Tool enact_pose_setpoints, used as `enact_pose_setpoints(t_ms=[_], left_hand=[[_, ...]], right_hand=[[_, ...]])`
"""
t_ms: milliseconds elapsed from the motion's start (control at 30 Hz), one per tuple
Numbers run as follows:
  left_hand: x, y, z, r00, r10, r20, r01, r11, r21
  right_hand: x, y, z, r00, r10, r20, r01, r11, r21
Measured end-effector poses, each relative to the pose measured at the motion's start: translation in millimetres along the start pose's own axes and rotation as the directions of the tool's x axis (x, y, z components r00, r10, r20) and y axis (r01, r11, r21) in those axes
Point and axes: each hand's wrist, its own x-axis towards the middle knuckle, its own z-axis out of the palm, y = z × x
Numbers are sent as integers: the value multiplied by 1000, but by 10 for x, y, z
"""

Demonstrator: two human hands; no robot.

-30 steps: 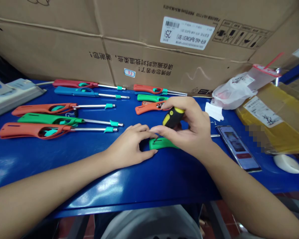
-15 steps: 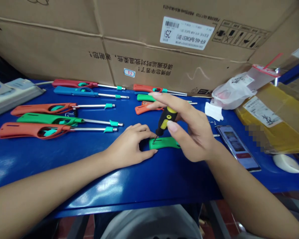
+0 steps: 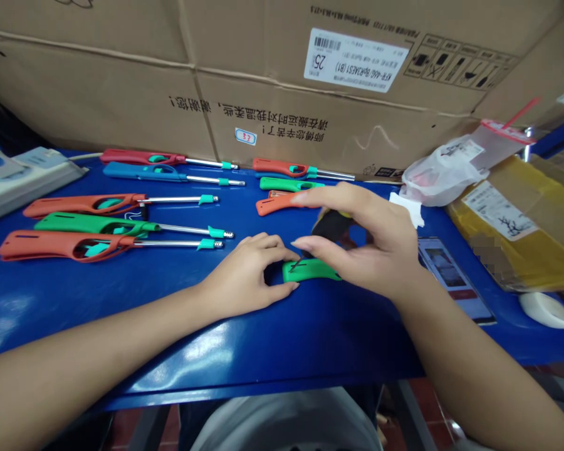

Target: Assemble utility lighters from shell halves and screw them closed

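On the blue table a green long-necked lighter (image 3: 313,269) lies flat, most of its rod hidden behind my right hand. My left hand (image 3: 249,272) pinches the lighter's handle end between thumb and forefinger. A black and yellow screwdriver (image 3: 329,225) leans over it, its tip at the handle's left part. My right hand (image 3: 376,250) is around the screwdriver handle, with thumb and forefinger spread wide; the other fingers are partly hidden. Just beyond lie an orange handle piece (image 3: 275,205) and a green lighter (image 3: 286,183).
Several lighters, including a front orange one (image 3: 47,245), lie at the left. A power strip (image 3: 23,178) stands far left. To the right are a phone (image 3: 455,279), a white mouse (image 3: 546,310) and a yellow-wrapped parcel (image 3: 526,219). A large cardboard box (image 3: 136,81) walls the back.
My right thumb and forefinger have shifted on the screwdriver, whose handle now looks more tilted to the right. My left hand and the green lighter stay in place.
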Motion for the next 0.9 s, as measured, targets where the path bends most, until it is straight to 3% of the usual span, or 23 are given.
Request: enact_pose_setpoints(t_ms=[67,233,400,567,767,900], left_hand=[[0,5,-2,1000,0,5,0,1000,0],[2,14,0,1000,3,7,-3,1000,-18],[4,16,-4,1000,12,-8,-12,1000,-3],[11,13,-11,1000,-6,21,7,1000,-23],[6,-1,2,1000,1,2,-1,1000,-4],[12,-3,-6,1000,4,5,-4,1000,-9]], right_hand=[[-1,9,8,999,-22,-41,21,1000,-13],[-19,2,-33,979,76,189,-91,993,75],[-16,9,0,999,-9,-32,5,995,-103],[-8,20,-67,984,41,171,-52,997,58],[-15,18,-18,999,11,-32,-15,992,-122],[-25,-12,-7,990,47,136,-53,998,38]])
